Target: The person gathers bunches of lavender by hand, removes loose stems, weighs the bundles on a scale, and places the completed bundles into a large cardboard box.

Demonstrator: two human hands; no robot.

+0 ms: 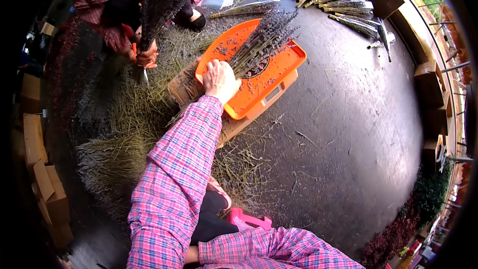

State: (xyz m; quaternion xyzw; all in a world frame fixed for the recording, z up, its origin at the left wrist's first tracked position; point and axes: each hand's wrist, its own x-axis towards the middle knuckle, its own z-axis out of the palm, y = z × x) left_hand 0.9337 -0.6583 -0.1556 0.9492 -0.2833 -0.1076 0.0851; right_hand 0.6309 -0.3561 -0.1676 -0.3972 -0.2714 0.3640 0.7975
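My left hand (222,82) is closed around the stem end of a bundle of dried lavender-like flowers (265,41). The bundle lies slantwise across the orange pan of a digital weighing scale (239,106), flower heads toward the far right. Loose purple bits are scattered over the pan. A small display (272,94) faces right on the scale's near side. Beneath the scale is a flattened-looking cardboard box (233,132). My right hand is out of sight; only a strip of its wrist shows past the sleeve, beside my left forearm.
Opposite, a co-worker's hand (147,55) grips a dark bundle (158,5) and an orange-handled cutting tool (145,76). Cut stems (136,108) heap at left. Wrapped bundles (336,0) fan out at the back. A pink plastic stool (248,218) is by my legs. Cardboard boxes (429,84) line the right.
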